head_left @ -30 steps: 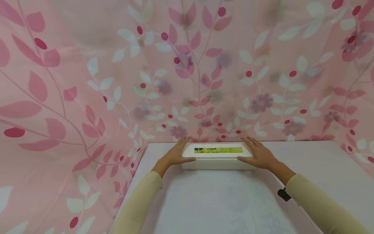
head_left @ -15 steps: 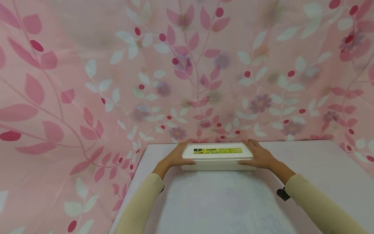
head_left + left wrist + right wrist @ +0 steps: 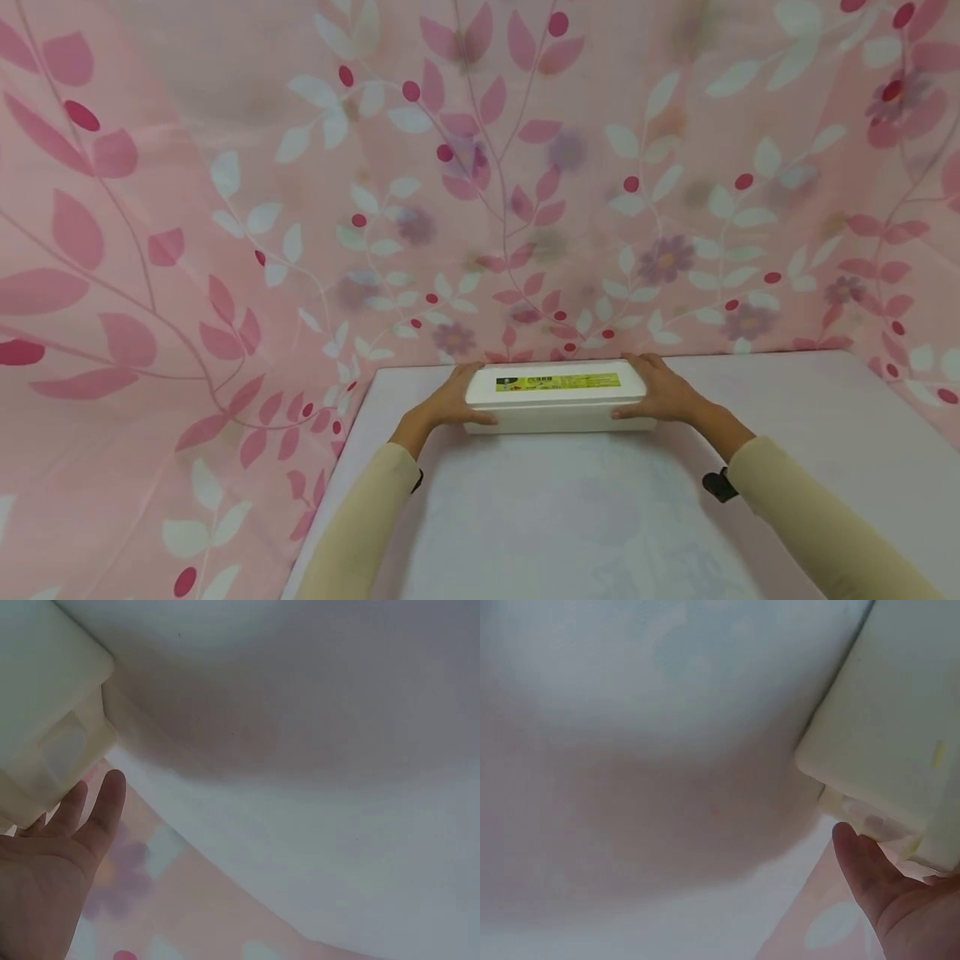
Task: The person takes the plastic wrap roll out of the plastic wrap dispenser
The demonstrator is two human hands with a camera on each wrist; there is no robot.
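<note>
A long white lidded box (image 3: 558,398) with a yellow-green label (image 3: 557,382) sits at the far edge of the table. My left hand (image 3: 444,400) grips its left end, the thumb against the front face and the fingers reaching round toward the back. At the opposite end, my right hand (image 3: 669,395) holds the box the same way. Both wrist views show an end of the box with a pale recessed patch; the left hand's fingers (image 3: 101,814) lie beside one, the right hand's fingers (image 3: 862,859) by the other. Fingertips behind the box are partly hidden.
A white cloth covers the table (image 3: 570,517). Pink floral fabric (image 3: 487,167) hangs right behind the box and along both sides. Near my right sleeve cuff is a small black object (image 3: 720,484).
Both thumbs have come down from the lid's edge onto the front face, and the hands have closed in on the box ends. The view has shifted slightly; the box stays near the back edge.
</note>
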